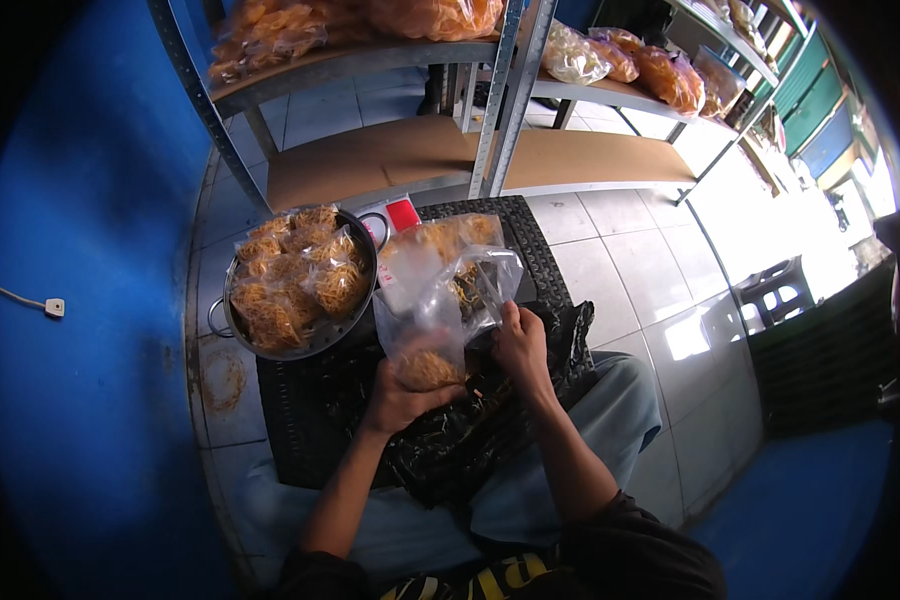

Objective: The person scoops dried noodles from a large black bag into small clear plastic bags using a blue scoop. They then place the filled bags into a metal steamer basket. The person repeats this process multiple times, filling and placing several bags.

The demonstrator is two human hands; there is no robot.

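Observation:
A clear plastic bag [420, 330] with golden, stringy fried snack [429, 369] in its bottom hangs between my hands. My left hand [399, 401] cups the filled bottom from below. Up at the mouth, the fingers of my right hand [521, 341] pinch the clear film. Beneath both hands, a crumpled black plastic bag [450, 442] spreads over a black textured mat [529, 225], with snack shreds on it. To the left, a round metal pan [330, 346] with loop handles holds several small packed bags of the snack [296, 277]. More packed snack [480, 225] lies beyond my hands.
A white and red packet [401, 215] lies beside the pan. Metal shelving [502, 105] stands ahead, with bags of orange snacks [435, 15] on its shelves. A blue wall [97, 225] with a white plug [55, 307] rises at left. A dark plastic stool [776, 292] is at right.

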